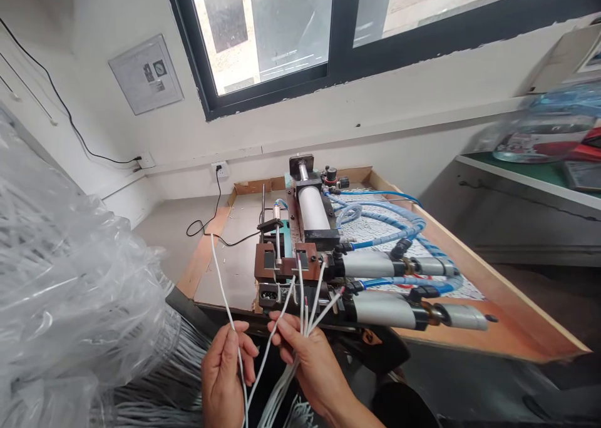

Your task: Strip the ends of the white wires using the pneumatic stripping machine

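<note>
Between the thumb and fingers of my left hand (226, 368) is a single white cable (220, 281), its free end pointing up and to the left. My right hand (310, 359) grips a bunch of white cables (307, 318); their ends fan out upward, and some show reddish tips. One cable of that hand stands apart, pinched by thumb and forefinger. Just beyond both hands sits a pneumatic press (314, 209) with silver cylinders and brown blocks. The cable ends appear in front of its blocks; I cannot tell whether any touch it.
A wooden-edged tray (469, 262) surrounds the machine, with blue air hoses (399, 218) on its right. Plastic-wrapped cable bundles (84, 303) rise at the left. A green-topped shelf (530, 173) juts out at the right. A black cord (218, 206) runs from a wall socket.
</note>
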A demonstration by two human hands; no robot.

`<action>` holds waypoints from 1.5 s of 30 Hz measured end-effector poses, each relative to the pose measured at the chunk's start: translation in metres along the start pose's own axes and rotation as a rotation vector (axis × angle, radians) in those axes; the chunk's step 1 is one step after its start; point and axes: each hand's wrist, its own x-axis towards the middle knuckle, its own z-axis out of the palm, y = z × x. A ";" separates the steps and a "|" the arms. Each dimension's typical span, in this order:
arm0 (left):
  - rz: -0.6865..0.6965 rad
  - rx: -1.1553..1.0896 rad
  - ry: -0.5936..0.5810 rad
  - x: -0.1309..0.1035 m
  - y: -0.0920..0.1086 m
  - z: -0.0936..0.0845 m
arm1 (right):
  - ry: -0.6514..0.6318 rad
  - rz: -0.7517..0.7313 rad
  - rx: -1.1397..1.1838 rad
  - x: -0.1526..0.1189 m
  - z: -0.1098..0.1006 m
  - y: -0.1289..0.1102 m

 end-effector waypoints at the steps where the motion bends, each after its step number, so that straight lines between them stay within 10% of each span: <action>1: -0.001 -0.002 -0.010 0.000 0.000 0.001 | 0.012 -0.010 0.017 -0.001 0.000 -0.001; 25: 0.008 0.360 -0.305 -0.006 0.007 0.007 | 0.073 0.172 0.307 0.015 0.002 0.002; 45: -0.091 0.738 -0.690 -0.014 -0.028 0.005 | 0.182 -0.119 -0.155 -0.008 -0.014 0.014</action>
